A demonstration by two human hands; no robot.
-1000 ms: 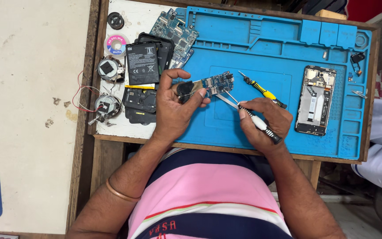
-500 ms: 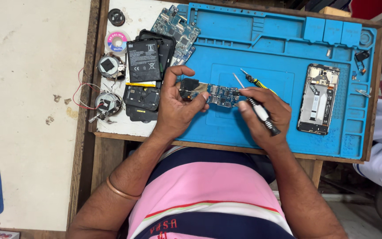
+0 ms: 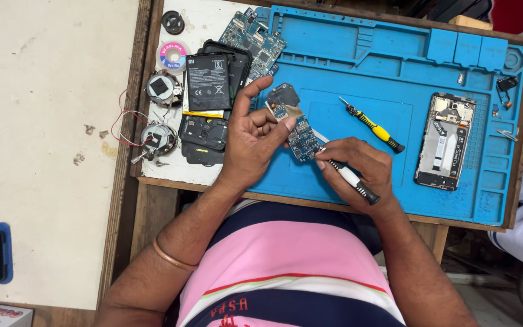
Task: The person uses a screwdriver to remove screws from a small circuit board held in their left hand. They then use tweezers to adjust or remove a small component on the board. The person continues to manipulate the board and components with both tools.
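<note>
Left hand [image 3: 252,139] clamped on small circuit board [image 3: 298,130] above blue mat [image 3: 358,66]. Right hand [image 3: 358,166] gripping white-handled tool [image 3: 349,178], tip at board. Yellow screwdriver [image 3: 373,127] lying right.

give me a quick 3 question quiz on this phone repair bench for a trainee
1. True or false: the left hand holds the small circuit board above the blue mat.
2. Which tool lies untouched on the mat? A) the yellow-handled screwdriver B) a hammer C) a soldering iron
3. Fill in: the opened phone frame lies to the ____ of the right hand, in the head view.

Key
1. True
2. A
3. right; that hand holds a white-and-black handled tool with its tip at the board.
</note>
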